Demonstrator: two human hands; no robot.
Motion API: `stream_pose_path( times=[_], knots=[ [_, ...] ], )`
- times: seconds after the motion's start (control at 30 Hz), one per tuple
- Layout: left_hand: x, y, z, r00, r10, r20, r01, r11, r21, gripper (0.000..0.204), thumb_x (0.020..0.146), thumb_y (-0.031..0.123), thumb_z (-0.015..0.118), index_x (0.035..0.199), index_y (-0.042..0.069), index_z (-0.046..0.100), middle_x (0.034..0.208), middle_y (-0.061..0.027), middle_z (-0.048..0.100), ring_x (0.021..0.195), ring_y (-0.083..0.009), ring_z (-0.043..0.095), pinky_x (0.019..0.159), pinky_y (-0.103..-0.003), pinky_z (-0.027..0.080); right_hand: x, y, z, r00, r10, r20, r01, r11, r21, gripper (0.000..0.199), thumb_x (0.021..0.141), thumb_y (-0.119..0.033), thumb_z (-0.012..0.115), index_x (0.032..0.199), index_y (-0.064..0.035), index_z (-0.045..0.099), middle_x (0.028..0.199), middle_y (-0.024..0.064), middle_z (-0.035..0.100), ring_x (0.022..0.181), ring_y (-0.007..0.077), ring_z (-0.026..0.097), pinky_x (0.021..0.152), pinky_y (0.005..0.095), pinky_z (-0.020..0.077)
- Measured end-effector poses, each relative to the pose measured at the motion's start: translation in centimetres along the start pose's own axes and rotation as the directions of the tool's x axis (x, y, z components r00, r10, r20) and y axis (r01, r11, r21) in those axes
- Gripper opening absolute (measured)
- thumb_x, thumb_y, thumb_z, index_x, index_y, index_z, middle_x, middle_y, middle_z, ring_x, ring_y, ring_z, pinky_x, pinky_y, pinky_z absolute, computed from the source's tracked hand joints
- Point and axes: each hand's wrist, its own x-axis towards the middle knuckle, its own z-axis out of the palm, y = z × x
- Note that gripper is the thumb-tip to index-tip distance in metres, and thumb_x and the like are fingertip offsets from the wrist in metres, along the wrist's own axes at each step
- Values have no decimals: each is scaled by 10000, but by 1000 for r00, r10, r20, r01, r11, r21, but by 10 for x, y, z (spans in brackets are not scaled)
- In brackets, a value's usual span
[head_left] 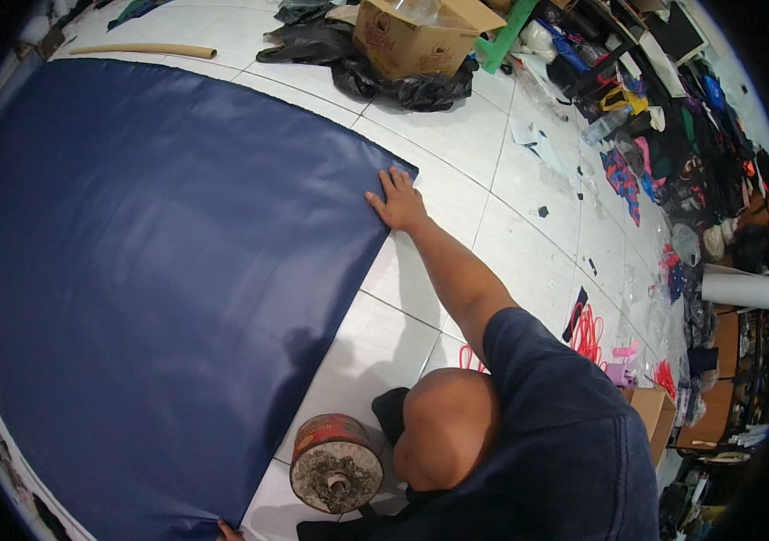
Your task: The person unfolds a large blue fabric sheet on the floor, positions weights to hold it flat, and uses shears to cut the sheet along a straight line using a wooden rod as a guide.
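A large dark blue sheet of smooth, leather-like fabric (150,270) lies spread over the tiled floor, filling the left side. My right hand (396,200) rests palm down on its far right corner, fingers spread and stretched out. At the lower edge of the picture, my left hand (229,532) is mostly cut off; its visible finger presses on the sheet's near corner, where small creases gather, and it appears to pinch the edge. Between the sheet and my bent knee (448,428) stands a round red tin (338,464) with a grimy top and a central opening.
Beyond the sheet lie a cardboard tube (146,50) and black plastic bags (312,45) beside a cardboard box (421,36). Red cord (587,334) and fabric scraps (621,185) litter the white tiles (457,135) to the right. Crowded shelves line the right side, with a white roll (736,288).
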Motion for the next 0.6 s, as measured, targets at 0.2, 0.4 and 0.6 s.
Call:
stream_pose_path(
  times=[0.2,0.4,0.6],
  knots=[
    [-6,17,-4,999,-33,4,32,992,122,570,908,428,649,727,-112,664,622,-172,654,557,-278,551,611,-448,461,-1,9,-1,999,-7,-35,9,999,50,823,929,-652,442,1515,-87,324,1587,199,238,1471,393,200,1187,450,232],
    [-5,8,0,998,-23,-64,27,997,68,558,883,420,682,746,-121,662,657,-195,660,592,-290,556,641,-452,465,1,10,3,995,-25,-96,34,996,86,811,906,-625,512,1484,-73,377,1564,217,280,1448,422,244,1176,448,256],
    [4,-25,1,998,0,-56,4,997,74,514,888,398,690,920,-114,672,764,-203,682,634,-283,569,638,-448,462,9,5,4,998,-37,-44,43,989,144,845,871,-631,565,1470,-59,396,1550,231,299,1433,430,270,1170,459,270]
  ],
)
